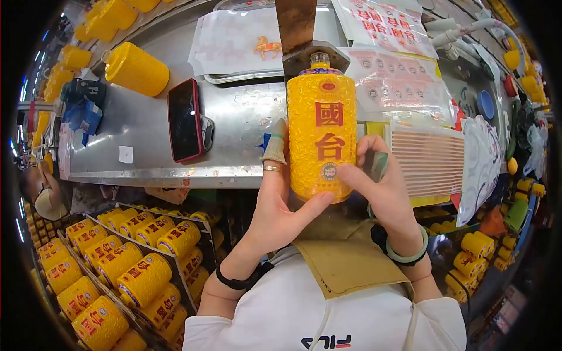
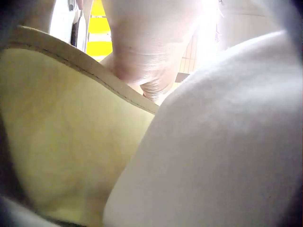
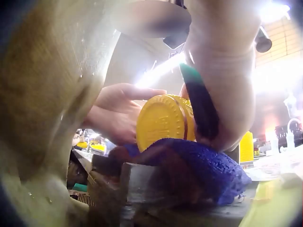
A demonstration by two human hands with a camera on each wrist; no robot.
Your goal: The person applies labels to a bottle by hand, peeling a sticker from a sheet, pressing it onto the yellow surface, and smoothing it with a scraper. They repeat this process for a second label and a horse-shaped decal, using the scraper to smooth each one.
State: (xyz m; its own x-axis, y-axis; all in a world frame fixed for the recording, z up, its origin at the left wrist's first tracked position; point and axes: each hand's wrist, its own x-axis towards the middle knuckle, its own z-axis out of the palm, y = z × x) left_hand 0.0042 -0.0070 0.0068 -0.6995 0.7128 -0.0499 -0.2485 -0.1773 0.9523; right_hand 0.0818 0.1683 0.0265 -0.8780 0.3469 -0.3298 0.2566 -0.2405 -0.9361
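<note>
A yellow embossed bottle [image 1: 321,137] with red characters and a clear glass neck lies in front of me, its neck pointing away. My left hand [image 1: 278,205] holds its left side, thumb near the base; a cloth cover wraps one finger. My right hand [image 1: 380,181] presses its thumb on the round label [image 1: 329,171] low on the bottle's front. Curled right fingers keep a flat green tool [image 1: 379,167], which shows as a dark green-tipped strip [image 3: 201,99] in the right wrist view. There, the bottle's base [image 3: 158,125] sits over a blue cloth [image 3: 194,165].
Sticker sheets [image 1: 389,82] and a striped sheet [image 1: 426,162] lie at the right. A phone [image 1: 186,120] and another yellow bottle [image 1: 137,69] are on the metal table [image 1: 234,117] at the left. Crates of yellow bottles [image 1: 143,278] stand below. An apron and sleeve fill most of the left wrist view.
</note>
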